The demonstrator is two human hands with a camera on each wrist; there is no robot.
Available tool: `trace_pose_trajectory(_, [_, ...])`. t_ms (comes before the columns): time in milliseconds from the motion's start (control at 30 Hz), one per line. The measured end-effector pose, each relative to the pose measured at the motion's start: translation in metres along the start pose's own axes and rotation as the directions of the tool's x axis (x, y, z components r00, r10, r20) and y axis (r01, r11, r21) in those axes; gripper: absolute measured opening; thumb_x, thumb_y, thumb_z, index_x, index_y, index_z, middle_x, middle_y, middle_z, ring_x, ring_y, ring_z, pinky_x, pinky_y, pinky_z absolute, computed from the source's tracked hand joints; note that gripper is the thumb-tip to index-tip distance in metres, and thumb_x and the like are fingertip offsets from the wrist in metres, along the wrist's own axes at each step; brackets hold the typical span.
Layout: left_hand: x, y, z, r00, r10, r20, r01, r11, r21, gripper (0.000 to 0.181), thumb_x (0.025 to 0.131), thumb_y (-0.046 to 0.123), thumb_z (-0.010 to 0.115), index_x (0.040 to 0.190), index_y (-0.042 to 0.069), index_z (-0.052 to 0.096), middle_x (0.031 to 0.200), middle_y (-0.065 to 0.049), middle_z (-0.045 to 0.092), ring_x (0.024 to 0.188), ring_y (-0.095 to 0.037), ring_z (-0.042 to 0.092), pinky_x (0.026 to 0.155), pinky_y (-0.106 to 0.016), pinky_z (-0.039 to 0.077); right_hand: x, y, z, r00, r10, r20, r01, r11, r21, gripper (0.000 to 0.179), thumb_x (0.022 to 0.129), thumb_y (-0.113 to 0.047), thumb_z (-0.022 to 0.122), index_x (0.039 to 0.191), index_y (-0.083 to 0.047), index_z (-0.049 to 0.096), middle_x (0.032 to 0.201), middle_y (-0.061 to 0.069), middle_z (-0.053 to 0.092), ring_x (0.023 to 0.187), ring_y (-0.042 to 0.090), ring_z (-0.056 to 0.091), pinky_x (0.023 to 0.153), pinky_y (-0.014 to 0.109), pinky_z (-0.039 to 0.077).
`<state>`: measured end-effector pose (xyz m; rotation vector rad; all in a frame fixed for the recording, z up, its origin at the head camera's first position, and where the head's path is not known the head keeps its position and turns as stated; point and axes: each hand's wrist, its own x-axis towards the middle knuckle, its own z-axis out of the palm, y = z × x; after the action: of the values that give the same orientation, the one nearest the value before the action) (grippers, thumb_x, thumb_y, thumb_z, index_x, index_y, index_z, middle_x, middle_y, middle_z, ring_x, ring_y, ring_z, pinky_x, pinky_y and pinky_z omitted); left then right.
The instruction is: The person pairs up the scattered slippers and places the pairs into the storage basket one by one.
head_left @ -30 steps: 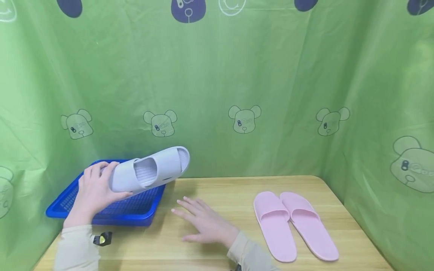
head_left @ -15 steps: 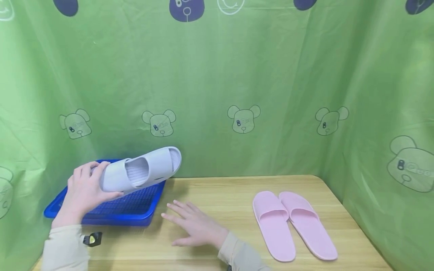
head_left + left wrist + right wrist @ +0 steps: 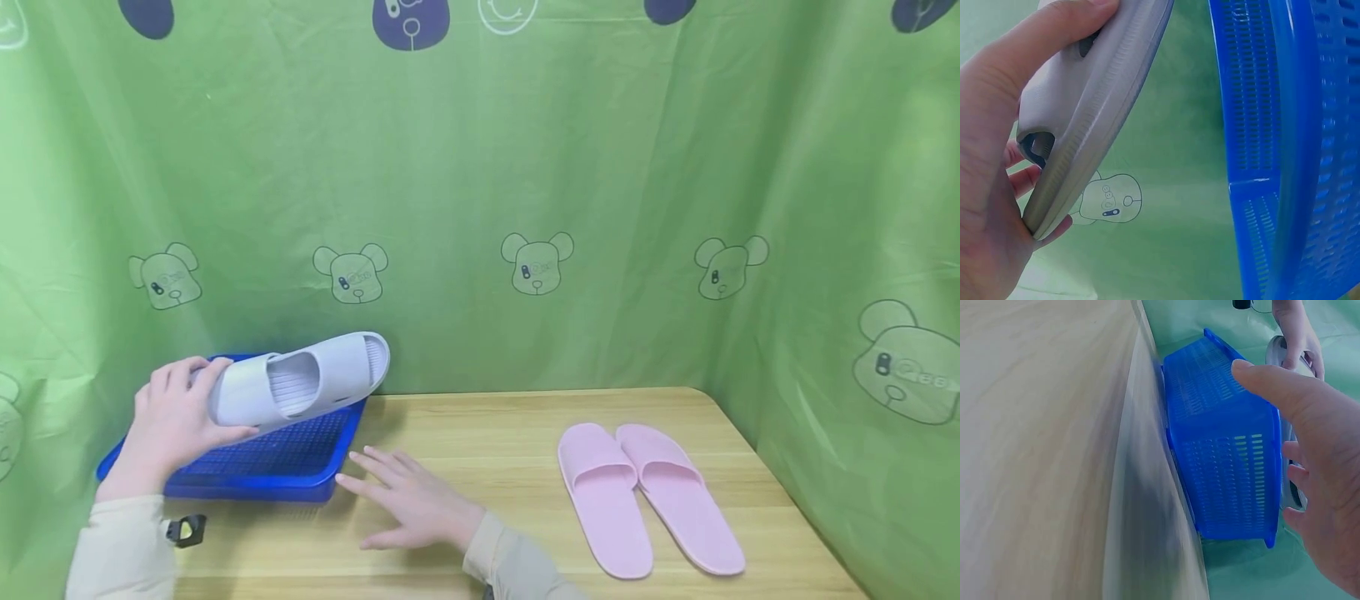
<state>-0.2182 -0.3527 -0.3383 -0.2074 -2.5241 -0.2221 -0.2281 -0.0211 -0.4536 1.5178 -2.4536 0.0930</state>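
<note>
My left hand (image 3: 168,417) grips a pale grey slipper (image 3: 341,367) by its heel end, above the blue plastic basket (image 3: 255,483) at the table's left. The slipper's open toe points right and slightly up. In the left wrist view the thumb lies along the side of the slipper (image 3: 1085,94), with fingertips showing behind it, and the basket (image 3: 1297,156) is off to the right. My right hand (image 3: 420,504) holds nothing; its fingers are spread, fingertips close to the basket's front right corner. The right wrist view shows the basket's slotted wall (image 3: 1229,487) beyond the thumb.
Two pink slippers (image 3: 607,517) lie side by side on the right of the wooden table (image 3: 487,425), toes toward the back. A green curtain (image 3: 450,167) with bear prints encloses the back and both sides.
The left hand has moved left with the grey slipper, farther over the basket and slightly lower. My right hand has also shifted left, toward the basket, fingers still spread. The pink slippers stay put.
</note>
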Motion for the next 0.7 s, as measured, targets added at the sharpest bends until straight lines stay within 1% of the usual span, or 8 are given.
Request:
trace_pose_trajectory(200, [0.000, -0.006, 0.000, 1.000, 0.028, -0.006, -0.028, 0.999, 0.026, 0.100, 0.046, 0.050, 0.091, 0.128, 0.011, 0.051, 0.125, -0.025, 0.046, 0.113, -0.050, 0.036, 0.079, -0.067, 0.032, 0.008, -0.004, 0.000, 1.000, 0.000, 0.000, 0.000, 1.000, 0.019, 0.089, 0.089, -0.068, 0.047, 0.157, -0.032, 0.003, 0.166, 0.005, 0.009, 0.153, 0.025, 0.013, 0.121, 0.049, 0.021])
trace_pose_trajectory(300, [0.000, -0.008, 0.001, 0.999, 0.032, 0.002, -0.033, 0.999, 0.033, 0.100, 0.045, 0.051, 0.091, 0.127, 0.010, 0.050, 0.125, -0.025, 0.046, 0.113, -0.050, 0.036, 0.080, -0.067, 0.032, 0.011, -0.005, 0.001, 1.000, -0.006, -0.003, 0.006, 1.000, 0.012, 0.089, 0.089, -0.068, 0.048, 0.157, -0.032, 0.004, 0.165, 0.006, 0.010, 0.153, 0.024, 0.012, 0.121, 0.048, 0.022])
trace_pose_trajectory(433, [-0.001, -0.011, 0.002, 0.999, 0.041, 0.010, -0.041, 0.998, 0.042, 0.101, 0.045, 0.051, 0.092, 0.127, 0.010, 0.050, 0.125, -0.025, 0.045, 0.113, -0.049, 0.036, 0.081, -0.067, 0.032, 0.016, -0.005, 0.002, 1.000, -0.013, -0.008, 0.012, 1.000, -0.005, 0.089, 0.089, -0.068, 0.048, 0.157, -0.030, 0.006, 0.165, 0.007, 0.010, 0.153, 0.024, 0.012, 0.122, 0.048, 0.021])
trace_pose_trajectory(533, [-0.001, -0.012, 0.003, 0.999, 0.049, 0.018, -0.050, 0.997, 0.051, 0.101, 0.045, 0.050, 0.092, 0.128, 0.011, 0.049, 0.124, -0.025, 0.045, 0.113, -0.049, 0.036, 0.083, -0.068, 0.032, 0.020, -0.005, 0.004, 1.000, -0.013, -0.004, 0.012, 1.000, -0.006, 0.089, 0.089, -0.069, 0.047, 0.157, -0.030, 0.004, 0.166, 0.006, 0.007, 0.153, 0.025, 0.012, 0.122, 0.048, 0.017])
trace_pose_trajectory(700, [0.000, -0.015, 0.001, 0.998, 0.049, 0.040, -0.052, 0.997, 0.063, 0.101, 0.046, 0.051, 0.091, 0.128, 0.011, 0.049, 0.125, -0.026, 0.045, 0.113, -0.049, 0.036, 0.084, -0.069, 0.032, 0.024, -0.005, 0.005, 1.000, -0.018, -0.003, 0.018, 1.000, -0.001, 0.089, 0.089, -0.069, 0.047, 0.157, -0.030, 0.004, 0.165, 0.004, 0.002, 0.153, 0.024, 0.010, 0.123, 0.048, 0.015])
